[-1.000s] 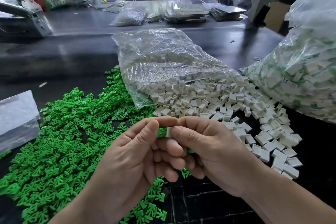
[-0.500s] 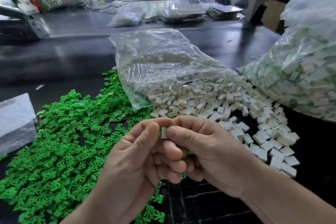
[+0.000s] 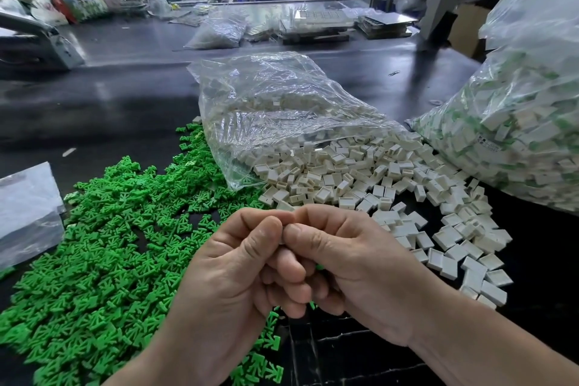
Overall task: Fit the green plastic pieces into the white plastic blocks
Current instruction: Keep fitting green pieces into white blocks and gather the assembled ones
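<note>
1. Head view showed your left hand (image 3: 232, 279) and right hand (image 3: 354, 273) meeting at the middle of the frame, thumbs tip to tip and fingers curled inward and touching.
2. Your grip was pressed together on both sides: the thumbs and forefingers pinched a small piece (image 3: 283, 240) between them, of which only a pale sliver showed, so you could not tell from this view how far a green part sat in a white one.
3. A speck of green (image 3: 319, 267) peeked out under your right fingers, and another lower down by the knuckles.
4. Below and to the left of your hands, the green plastic pieces (image 3: 103, 244) lay in a wide loose heap on the dark counter (image 3: 94, 103), reaching under your left wrist.
5. Just beyond your hands and to the right, the white plastic blocks (image 3: 360, 178) spilled from the mouth of a clear bag (image 3: 275, 103) lying on its side, thinning out toward the right edge of the counter.
6. A large bag (image 3: 517, 122) at the far right held white blocks with green showing among them.
7. A folded piece of clear plastic (image 3: 28, 210) lay at the left edge, beside the green heap.
</note>
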Action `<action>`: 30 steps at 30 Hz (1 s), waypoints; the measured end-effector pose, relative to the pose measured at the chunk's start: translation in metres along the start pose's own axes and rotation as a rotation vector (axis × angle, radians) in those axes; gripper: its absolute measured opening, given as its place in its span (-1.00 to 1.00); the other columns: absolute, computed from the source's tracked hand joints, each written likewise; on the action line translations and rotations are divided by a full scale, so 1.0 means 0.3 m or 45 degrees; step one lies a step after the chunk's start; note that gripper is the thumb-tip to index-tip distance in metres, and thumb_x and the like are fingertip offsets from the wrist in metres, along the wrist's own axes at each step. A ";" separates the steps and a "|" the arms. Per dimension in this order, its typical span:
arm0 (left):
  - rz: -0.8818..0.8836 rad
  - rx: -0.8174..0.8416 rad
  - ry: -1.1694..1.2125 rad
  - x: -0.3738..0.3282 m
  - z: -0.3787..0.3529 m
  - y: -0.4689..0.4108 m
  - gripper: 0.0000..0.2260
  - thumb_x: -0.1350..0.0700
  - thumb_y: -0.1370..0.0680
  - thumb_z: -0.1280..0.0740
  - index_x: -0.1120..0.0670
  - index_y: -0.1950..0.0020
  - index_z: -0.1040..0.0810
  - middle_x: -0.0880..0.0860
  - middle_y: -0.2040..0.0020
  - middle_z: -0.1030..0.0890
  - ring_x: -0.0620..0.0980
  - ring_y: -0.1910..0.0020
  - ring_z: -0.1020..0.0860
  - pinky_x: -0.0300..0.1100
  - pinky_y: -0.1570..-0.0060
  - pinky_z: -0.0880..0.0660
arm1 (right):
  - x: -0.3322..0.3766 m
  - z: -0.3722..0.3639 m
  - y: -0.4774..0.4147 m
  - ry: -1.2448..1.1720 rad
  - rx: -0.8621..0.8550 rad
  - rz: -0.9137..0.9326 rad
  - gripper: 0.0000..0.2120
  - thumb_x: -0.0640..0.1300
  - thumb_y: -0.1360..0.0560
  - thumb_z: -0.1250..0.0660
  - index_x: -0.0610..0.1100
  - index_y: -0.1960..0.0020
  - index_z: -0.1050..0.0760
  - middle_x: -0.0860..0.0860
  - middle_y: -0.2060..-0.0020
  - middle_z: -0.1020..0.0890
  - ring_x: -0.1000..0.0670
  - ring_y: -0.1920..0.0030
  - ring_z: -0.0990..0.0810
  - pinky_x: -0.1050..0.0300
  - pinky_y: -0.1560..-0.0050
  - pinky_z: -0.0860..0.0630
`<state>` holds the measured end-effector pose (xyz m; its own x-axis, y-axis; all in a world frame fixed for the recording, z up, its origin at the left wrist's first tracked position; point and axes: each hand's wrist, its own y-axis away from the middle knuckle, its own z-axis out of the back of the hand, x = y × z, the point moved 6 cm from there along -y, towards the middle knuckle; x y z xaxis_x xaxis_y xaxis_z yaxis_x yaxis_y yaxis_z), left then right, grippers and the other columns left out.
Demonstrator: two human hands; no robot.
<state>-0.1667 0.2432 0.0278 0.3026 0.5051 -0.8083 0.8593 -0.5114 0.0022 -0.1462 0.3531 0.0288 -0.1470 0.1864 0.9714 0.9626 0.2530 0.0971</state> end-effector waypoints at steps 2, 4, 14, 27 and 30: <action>-0.027 -0.061 -0.040 0.000 0.002 0.000 -0.79 0.03 -0.40 -0.50 0.14 0.08 -0.67 0.15 0.47 -0.56 0.05 0.56 -0.57 -0.19 0.58 -0.51 | -0.003 -0.001 -0.002 0.011 -0.027 0.007 -0.72 0.01 -0.55 -0.35 -0.23 -0.03 -0.57 -0.05 0.37 -0.55 0.00 0.42 -0.45 0.25 0.54 -0.35; -0.044 -0.093 -0.079 -0.003 0.002 0.000 -0.79 0.04 -0.40 -0.42 0.14 0.08 -0.67 0.16 0.46 -0.55 0.06 0.56 -0.56 -0.18 0.58 -0.51 | -0.006 -0.001 -0.004 -0.002 -0.036 0.024 -0.72 0.00 -0.57 -0.32 -0.23 -0.02 -0.56 -0.04 0.39 -0.56 -0.02 0.42 -0.47 0.25 0.54 -0.35; -0.270 -0.241 -0.827 -0.070 0.027 0.016 -0.87 -0.01 -0.48 -0.26 -0.06 0.11 -0.60 0.18 0.38 -0.63 0.13 0.43 -0.63 -0.13 0.47 -0.57 | -0.011 0.021 -0.021 0.146 -0.137 0.116 -0.81 0.00 -0.53 -0.31 -0.06 0.20 -0.53 -0.04 0.35 -0.55 0.00 0.40 -0.47 0.18 0.50 -0.40; -0.374 -0.287 -2.079 -0.103 0.079 0.023 -0.60 -0.36 -0.42 -0.10 -0.25 -0.16 -0.44 -0.26 0.17 -0.53 -0.27 0.17 -0.52 -0.39 0.35 -0.41 | 0.109 0.243 -0.001 0.479 -0.495 0.134 -0.86 0.06 -0.45 -0.49 0.02 0.07 -0.65 0.05 0.38 -0.58 0.10 0.52 -0.48 0.29 0.60 -0.40; -0.283 -0.214 -2.455 -0.079 0.075 0.016 -0.35 -0.46 -0.39 0.04 -0.18 -0.33 -0.42 -0.26 -0.01 -0.47 -0.26 0.06 -0.45 -0.38 0.15 -0.31 | 0.114 0.210 0.014 1.589 -0.525 0.026 -0.59 0.29 -0.47 -0.37 0.21 -0.28 -0.50 0.14 0.22 -0.62 0.15 0.19 -0.61 0.17 0.20 -0.60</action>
<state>-0.1789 0.2130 0.0337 -0.4842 -0.8356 -0.2596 0.8720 -0.4363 -0.2221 -0.1616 0.4203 0.0489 -0.0380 -0.8669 0.4970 0.9931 -0.0878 -0.0774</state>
